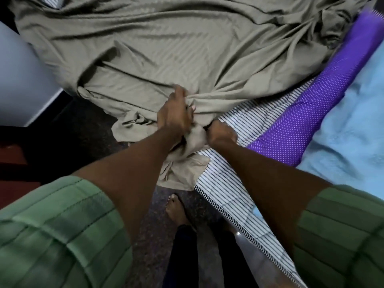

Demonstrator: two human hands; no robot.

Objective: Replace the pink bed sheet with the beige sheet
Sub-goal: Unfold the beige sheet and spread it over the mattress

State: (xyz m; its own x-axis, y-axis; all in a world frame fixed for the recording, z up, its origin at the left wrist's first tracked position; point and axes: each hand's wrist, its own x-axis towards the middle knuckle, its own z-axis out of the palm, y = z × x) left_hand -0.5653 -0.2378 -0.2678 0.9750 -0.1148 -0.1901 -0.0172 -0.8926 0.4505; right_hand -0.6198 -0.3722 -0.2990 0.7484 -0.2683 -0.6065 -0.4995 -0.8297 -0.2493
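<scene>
From the head view, a crumpled beige cotton sheet [166,48] lies spread in folds over the upper part of the bed, and its near corner is bunched and hangs off the bed's edge toward the dark speckled floor [149,235]. The left hand [174,115] has its fingers curled into the gathered cloth at that corner. The right hand [222,135] is clenched into a fist just beside it, gripping the same bunch of beige fabric against the black-and-white striped mattress [245,121]. To the right of the sheet lie a purple white-dotted cloth [311,104] and a light blue fabric [353,132]. Both forearms come out of green ribbed sleeves [52,225], and a bare foot [176,210] stands on the floor below the hanging corner.
</scene>
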